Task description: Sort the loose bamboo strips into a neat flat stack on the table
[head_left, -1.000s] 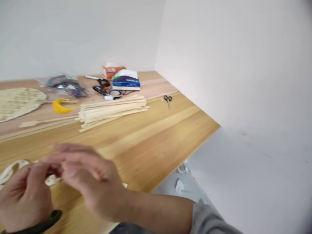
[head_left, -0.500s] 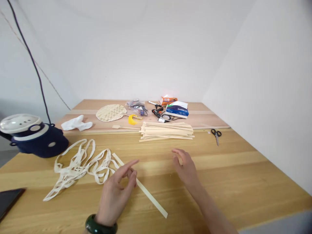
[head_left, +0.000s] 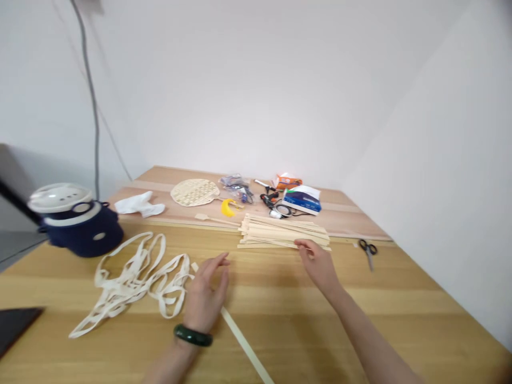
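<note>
My left hand (head_left: 206, 293), wearing a dark green bangle, is open and lies over a single pale wooden strip (head_left: 240, 336) running diagonally across the table. The hand hides the strip's middle. To its left is a loose tangle of cream flat strips (head_left: 132, 282). My right hand (head_left: 316, 264) reaches forward, its fingertips at the near edge of a stack of pale wooden strips (head_left: 284, 232). It does not clearly hold any strip.
A navy pot with a white lid (head_left: 76, 220) stands at the left, with a white cloth (head_left: 140, 204) behind it. A round woven mat (head_left: 194, 192), tissue box (head_left: 302, 200) and scissors (head_left: 368, 252) lie about the table. A dark tablet (head_left: 16, 325) sits at the front left.
The view has swung from the table's far right corner to the whole table. My right hand has moved forward to the stack, and my left hand has opened over the single strip.
</note>
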`<state>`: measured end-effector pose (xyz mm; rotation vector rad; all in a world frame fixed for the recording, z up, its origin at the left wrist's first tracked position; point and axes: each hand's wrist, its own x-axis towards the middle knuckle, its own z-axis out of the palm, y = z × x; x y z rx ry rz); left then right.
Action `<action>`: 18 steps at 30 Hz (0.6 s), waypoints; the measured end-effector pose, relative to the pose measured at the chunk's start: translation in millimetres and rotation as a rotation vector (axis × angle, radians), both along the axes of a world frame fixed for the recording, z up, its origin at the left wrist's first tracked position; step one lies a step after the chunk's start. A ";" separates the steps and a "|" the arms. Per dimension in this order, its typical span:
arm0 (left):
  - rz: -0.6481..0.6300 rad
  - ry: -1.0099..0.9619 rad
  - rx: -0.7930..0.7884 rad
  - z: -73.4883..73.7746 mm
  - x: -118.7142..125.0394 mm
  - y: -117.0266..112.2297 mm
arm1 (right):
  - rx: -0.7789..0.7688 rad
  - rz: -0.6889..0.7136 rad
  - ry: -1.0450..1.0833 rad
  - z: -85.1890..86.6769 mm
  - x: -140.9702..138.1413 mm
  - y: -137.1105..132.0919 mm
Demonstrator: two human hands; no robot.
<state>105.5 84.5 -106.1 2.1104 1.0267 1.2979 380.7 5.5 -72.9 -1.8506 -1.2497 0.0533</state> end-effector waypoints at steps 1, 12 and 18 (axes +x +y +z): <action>-0.012 0.017 0.032 -1.4 1.6 -0.4 | -0.011 0.020 0.015 0.4 -1.6 4.4; 0.263 0.237 0.006 3.5 -71.5 35.8 | -0.322 0.427 -0.230 -10.8 -132.3 -9.1; 0.288 0.351 -0.048 0.0 -110.0 39.7 | -0.705 0.379 -0.489 0.6 -175.4 -16.1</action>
